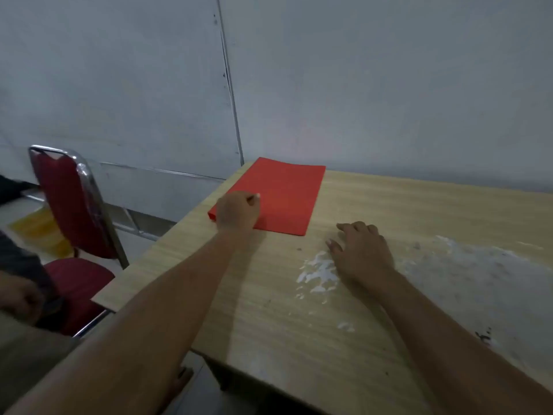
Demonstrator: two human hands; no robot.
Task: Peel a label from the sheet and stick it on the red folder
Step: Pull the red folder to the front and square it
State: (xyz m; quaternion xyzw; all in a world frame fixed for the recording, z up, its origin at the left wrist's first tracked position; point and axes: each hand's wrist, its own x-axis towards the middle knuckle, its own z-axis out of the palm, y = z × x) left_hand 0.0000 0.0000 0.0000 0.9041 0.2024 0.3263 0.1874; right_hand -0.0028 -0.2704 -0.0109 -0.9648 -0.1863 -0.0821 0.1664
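- Right hand (360,250) lay nearest, palm down on the tabletop (269,310) toward the middle, fingers loosely spread and flat on the wood, holding nothing; beside it, a patch of white residue (318,272) touching the thumb side.
- No label sheet seen anywhere on the tabletop.
- Left hand (238,212) reached farther, curled over the near left corner of the red folder (284,196), fingers drawn together in a pinch; a small pale speck (258,195) showed at the fingertips, possibly a label, too small to tell.
- Red folder lay flat at the far left corner of the tabletop, close to the wall (389,85), its left edge along the table's left edge.
- Judged light, thin and flexible, likely to slide on smooth wood; best steadied with a flat palm on the cover.
- A label, judged flimsy and tacky, best held by one edge and pressed down from that edge outward.
- Beyond the left edge stood a red chair (74,211).
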